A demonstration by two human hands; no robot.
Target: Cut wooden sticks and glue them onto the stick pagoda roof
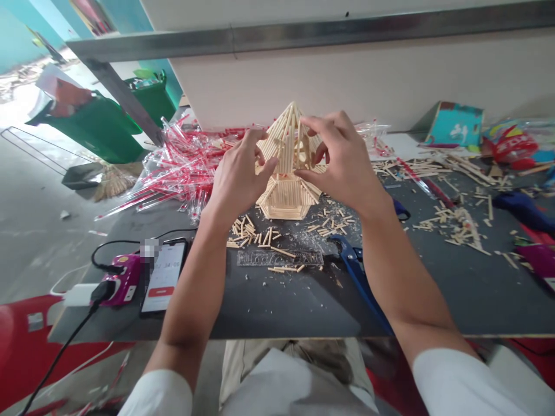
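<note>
A small pavilion model (286, 147) built of thin wooden sticks stands on the dark table, with a pointed roof and a hexagonal base. My left hand (243, 170) curls against the left side of the roof, thumb toward the front. On the other side, my right hand (340, 159) has its index finger near the upper roof and its thumb lower down, with part of the sloped sticks between them. Gaps show between sticks on the roof's right part. Some fingertips are hidden behind the model. A clear plastic ruler (280, 258) lies in front, amid cut stick pieces (247, 231).
Red-and-clear plastic wrappers (186, 156) pile up at left. A blue-handled tool (353, 266) lies by my right forearm. A phone (165, 274) and a purple power adapter (125, 280) with cables sit front left. Stick scraps (463, 225) litter the right. Green bins (95, 124) stand beyond.
</note>
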